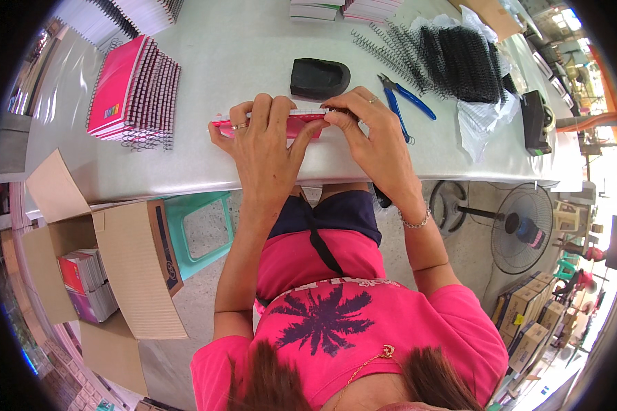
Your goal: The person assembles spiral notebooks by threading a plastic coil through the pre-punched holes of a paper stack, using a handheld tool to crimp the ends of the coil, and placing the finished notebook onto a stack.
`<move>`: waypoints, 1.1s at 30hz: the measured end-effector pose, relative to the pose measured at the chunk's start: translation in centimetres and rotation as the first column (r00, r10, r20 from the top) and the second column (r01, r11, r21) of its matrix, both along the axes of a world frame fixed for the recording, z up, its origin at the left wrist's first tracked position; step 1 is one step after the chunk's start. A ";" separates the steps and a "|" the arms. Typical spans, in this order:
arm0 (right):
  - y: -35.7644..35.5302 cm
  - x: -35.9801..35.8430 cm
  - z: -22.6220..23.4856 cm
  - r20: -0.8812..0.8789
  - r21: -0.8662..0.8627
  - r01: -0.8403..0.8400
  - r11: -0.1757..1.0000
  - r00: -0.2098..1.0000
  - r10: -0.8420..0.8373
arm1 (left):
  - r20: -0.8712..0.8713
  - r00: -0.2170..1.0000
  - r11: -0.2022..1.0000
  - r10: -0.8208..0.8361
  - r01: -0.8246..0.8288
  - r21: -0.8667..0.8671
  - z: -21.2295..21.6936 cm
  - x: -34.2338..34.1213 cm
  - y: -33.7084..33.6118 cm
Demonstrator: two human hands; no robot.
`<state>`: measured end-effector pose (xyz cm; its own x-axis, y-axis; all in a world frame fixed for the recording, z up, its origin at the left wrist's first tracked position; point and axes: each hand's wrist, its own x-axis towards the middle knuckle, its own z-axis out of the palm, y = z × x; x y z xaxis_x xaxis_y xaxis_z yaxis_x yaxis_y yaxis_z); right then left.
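Near the table's front edge, my left hand (262, 154) is wrapped over a pink notebook (294, 127), its fingers across the top and the thumb on the near side. The notebook is held on edge, with its row of punched holes facing up. My right hand (380, 133) pinches the right end of that holed edge between thumb and forefinger. A dark coil seems to run there, but the fingertips hide its end. Just beyond my hands lies a black hollowed block (320, 77). Blue-handled cutting pliers (418, 103) rest open to the right of it.
Finished-looking pink spiral notebooks (127, 85) are stacked at left. Black coils (456, 58) lie on white wrapping (478, 127) at right, beside a tape dispenser (536, 123). Below the table are an open carton (140, 267), a green stool (197, 264) and a fan (522, 227).
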<state>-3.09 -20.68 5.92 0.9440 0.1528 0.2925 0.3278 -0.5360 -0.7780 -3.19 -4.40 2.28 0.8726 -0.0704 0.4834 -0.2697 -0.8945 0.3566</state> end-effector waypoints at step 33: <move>1.4 0.6 -1.1 0.253 -0.142 0.015 0.990 0.967 0.022 | 0.127 0.992 0.903 -0.008 0.062 -0.425 0.0 -0.6 1.1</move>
